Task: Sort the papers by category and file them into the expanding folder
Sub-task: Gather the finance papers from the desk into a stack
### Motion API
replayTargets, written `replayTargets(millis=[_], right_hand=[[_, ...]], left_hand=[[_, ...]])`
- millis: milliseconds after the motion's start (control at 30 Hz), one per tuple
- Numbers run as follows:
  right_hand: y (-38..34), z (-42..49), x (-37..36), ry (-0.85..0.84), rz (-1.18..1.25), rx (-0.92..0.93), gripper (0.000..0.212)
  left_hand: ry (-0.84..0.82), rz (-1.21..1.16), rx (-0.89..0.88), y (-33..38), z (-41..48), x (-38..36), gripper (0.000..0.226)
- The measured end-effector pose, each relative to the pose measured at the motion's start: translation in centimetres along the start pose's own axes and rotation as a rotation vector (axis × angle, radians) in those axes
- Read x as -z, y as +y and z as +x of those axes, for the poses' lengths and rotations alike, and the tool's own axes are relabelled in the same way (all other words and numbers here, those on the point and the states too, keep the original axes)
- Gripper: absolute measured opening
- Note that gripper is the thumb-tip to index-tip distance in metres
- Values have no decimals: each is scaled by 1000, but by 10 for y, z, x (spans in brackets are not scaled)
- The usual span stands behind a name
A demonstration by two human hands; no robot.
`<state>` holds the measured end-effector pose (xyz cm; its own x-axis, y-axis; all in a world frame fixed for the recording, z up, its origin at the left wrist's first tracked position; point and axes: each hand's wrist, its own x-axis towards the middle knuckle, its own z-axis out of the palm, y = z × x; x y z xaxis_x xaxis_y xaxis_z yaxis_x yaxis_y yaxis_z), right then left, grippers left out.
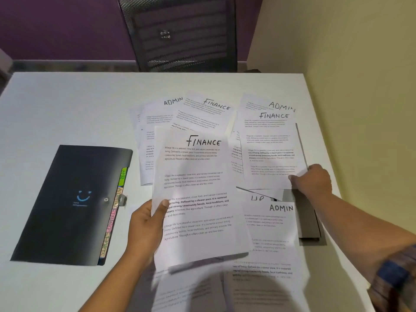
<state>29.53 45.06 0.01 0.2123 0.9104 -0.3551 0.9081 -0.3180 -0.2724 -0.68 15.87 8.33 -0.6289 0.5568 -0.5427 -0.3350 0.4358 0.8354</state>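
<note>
The left grip [146, 221] clamps, thumb on top, a FINANCE sheet [195, 188] held above the bench [67, 104]. At 3 o'clock the right grip [315, 182] pinches the corner of a second FINANCE sheet [270, 152]. The expanding folder [72, 206] (closed, coloured tabs showing) lies flat at 9 o'clock.

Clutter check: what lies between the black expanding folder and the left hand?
Head view: only a bare strip of white table separates the folder from the left hand, which holds a FINANCE sheet.
</note>
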Motion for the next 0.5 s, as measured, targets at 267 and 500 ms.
replayTargets(millis=[267, 500], right_hand=[[3, 1, 5, 22, 184, 1, 13], [-10, -70, 37, -87, 928, -32, 8]], left_hand=[[29, 4, 2, -1, 8, 9, 14], [70, -26, -4, -2, 11, 13, 13]])
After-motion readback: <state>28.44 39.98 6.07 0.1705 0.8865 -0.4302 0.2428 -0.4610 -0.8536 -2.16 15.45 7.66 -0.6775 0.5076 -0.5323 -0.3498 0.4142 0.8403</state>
